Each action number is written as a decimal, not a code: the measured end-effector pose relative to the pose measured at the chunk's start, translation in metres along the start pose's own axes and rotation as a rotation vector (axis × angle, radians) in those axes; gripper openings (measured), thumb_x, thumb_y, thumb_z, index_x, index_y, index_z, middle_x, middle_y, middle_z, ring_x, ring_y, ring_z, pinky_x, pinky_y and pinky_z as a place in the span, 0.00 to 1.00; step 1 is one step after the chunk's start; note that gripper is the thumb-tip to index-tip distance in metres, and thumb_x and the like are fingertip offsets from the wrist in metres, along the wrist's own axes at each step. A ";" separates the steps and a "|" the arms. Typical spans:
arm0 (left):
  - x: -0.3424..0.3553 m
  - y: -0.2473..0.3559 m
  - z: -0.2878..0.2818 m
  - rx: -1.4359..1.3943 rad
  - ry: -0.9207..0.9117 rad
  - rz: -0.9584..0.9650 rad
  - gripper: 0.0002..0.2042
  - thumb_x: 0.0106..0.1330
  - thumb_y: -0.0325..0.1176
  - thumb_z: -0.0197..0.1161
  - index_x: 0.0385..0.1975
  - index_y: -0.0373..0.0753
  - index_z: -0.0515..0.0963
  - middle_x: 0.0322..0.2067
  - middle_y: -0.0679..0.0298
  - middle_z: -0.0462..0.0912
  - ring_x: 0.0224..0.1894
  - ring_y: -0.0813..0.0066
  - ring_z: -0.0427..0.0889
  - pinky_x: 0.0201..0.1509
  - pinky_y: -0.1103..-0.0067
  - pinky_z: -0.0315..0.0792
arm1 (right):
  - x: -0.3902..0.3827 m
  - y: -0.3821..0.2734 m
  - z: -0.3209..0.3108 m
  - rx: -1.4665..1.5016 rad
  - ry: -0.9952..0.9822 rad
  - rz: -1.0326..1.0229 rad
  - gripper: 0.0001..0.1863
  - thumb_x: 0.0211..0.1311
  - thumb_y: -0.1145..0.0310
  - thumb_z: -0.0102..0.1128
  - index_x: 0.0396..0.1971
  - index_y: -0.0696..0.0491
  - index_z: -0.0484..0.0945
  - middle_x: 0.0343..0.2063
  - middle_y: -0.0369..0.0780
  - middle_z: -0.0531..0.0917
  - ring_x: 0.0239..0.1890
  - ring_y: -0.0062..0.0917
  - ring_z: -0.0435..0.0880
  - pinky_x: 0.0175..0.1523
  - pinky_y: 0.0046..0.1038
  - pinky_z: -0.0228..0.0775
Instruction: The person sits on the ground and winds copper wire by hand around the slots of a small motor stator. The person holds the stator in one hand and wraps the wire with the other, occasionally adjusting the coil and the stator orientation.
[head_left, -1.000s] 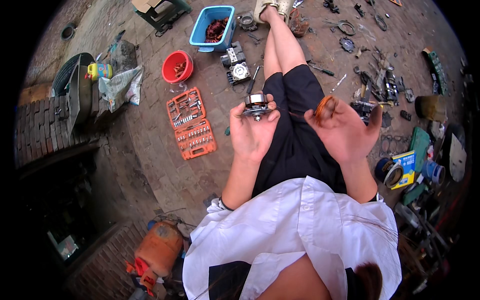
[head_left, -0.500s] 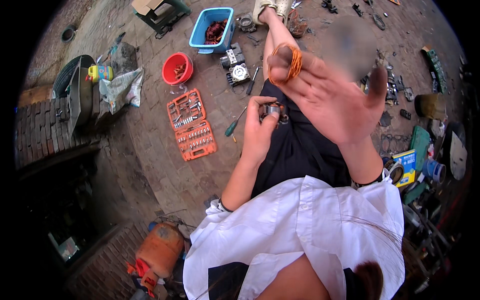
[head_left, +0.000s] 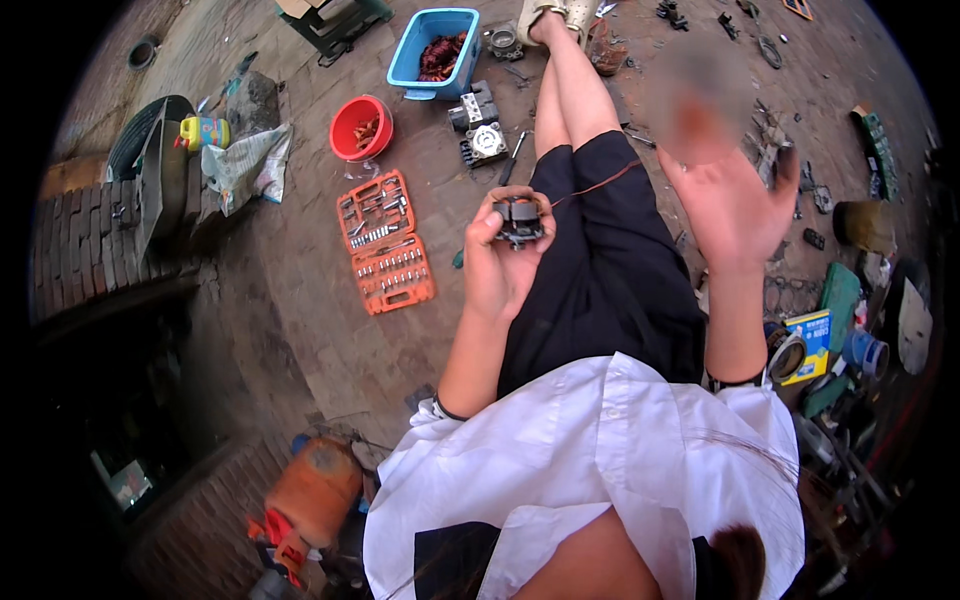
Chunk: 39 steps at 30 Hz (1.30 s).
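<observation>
My left hand (head_left: 500,265) grips a small motor stator (head_left: 519,222), a dark metal core with orange at its edges, above my lap. From it a thin copper wire (head_left: 600,184) runs up and to the right toward my right hand (head_left: 738,215). That hand is raised over the right knee side, palm facing me, thumb spread away. A grey blurred patch covers its fingertips; an orange tint shows through where the wire loops sat around the fingers. A green-handled screwdriver (head_left: 458,259) lies on the ground, mostly hidden behind the left hand.
Left of my legs lie an orange socket set (head_left: 391,243), a red bowl (head_left: 347,150) and a blue tub (head_left: 466,70) of coppery scrap. Metal parts (head_left: 486,142) stand near my shins. To the right are a yellow-blue box (head_left: 815,350) and scattered parts. An orange tank (head_left: 320,490) stands lower left.
My right hand has moved right and away from the left, drawing a length of wire out between them. The left hand has turned the stator, and more of it shows.
</observation>
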<state>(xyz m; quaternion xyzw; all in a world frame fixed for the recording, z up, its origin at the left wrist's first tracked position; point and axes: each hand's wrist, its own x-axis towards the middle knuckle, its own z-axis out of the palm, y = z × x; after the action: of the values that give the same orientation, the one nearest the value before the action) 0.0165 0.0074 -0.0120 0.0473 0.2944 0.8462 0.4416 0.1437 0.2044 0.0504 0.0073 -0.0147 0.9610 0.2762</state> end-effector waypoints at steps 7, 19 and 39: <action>0.004 -0.005 -0.007 0.000 0.151 0.031 0.17 0.62 0.40 0.53 0.43 0.31 0.71 0.37 0.52 0.75 0.37 0.66 0.73 0.36 0.77 0.68 | -0.045 0.005 0.002 -0.304 -0.236 0.223 0.58 0.49 0.25 0.47 0.59 0.70 0.57 0.56 0.51 0.68 0.56 0.36 0.70 0.64 0.43 0.54; 0.001 -0.011 0.013 0.348 0.194 0.023 0.15 0.68 0.38 0.44 0.43 0.31 0.68 0.35 0.52 0.76 0.35 0.68 0.76 0.36 0.78 0.70 | -0.028 0.066 0.031 -0.376 -0.460 0.393 0.64 0.39 0.18 0.47 0.56 0.70 0.61 0.50 0.57 0.73 0.48 0.40 0.77 0.57 0.38 0.64; -0.001 -0.001 -0.002 -0.254 0.053 -0.188 0.18 0.61 0.39 0.50 0.42 0.28 0.71 0.39 0.47 0.74 0.37 0.63 0.74 0.40 0.75 0.68 | -0.045 -0.018 -0.004 -0.378 -0.158 0.104 0.51 0.53 0.32 0.51 0.59 0.66 0.60 0.52 0.48 0.75 0.54 0.31 0.74 0.66 0.41 0.45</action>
<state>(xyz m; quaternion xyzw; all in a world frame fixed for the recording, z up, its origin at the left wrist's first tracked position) 0.0173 0.0058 -0.0140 -0.0591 0.1994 0.8325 0.5135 0.1920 0.1961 0.0456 0.0301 -0.2166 0.9505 0.2206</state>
